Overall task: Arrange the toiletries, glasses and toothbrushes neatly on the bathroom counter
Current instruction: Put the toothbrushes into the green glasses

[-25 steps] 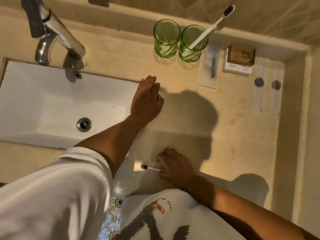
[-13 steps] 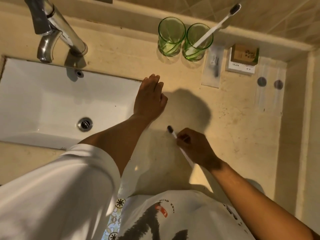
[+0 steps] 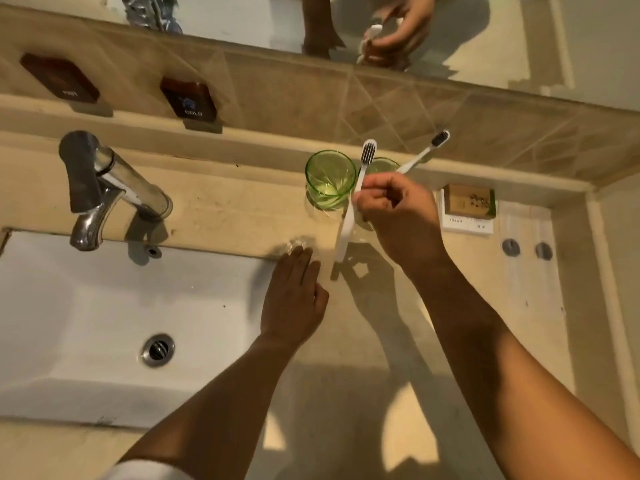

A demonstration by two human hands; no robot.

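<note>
A chrome tap (image 3: 104, 188) leans over the white sink (image 3: 69, 306) at left. The left hand (image 3: 294, 299) lies flat, fingers straight, on the tabletop (image 3: 242, 209) at the sink's edge. Behind it stands an empty green glass (image 3: 330, 178). The right hand (image 3: 398, 216) pinches a white toothbrush (image 3: 356, 195), bristles up, just beside that glass, blocking most of a second glass (image 3: 381, 165) that holds another toothbrush (image 3: 424, 154). A small soap box (image 3: 469, 201) sits further right.
</note>
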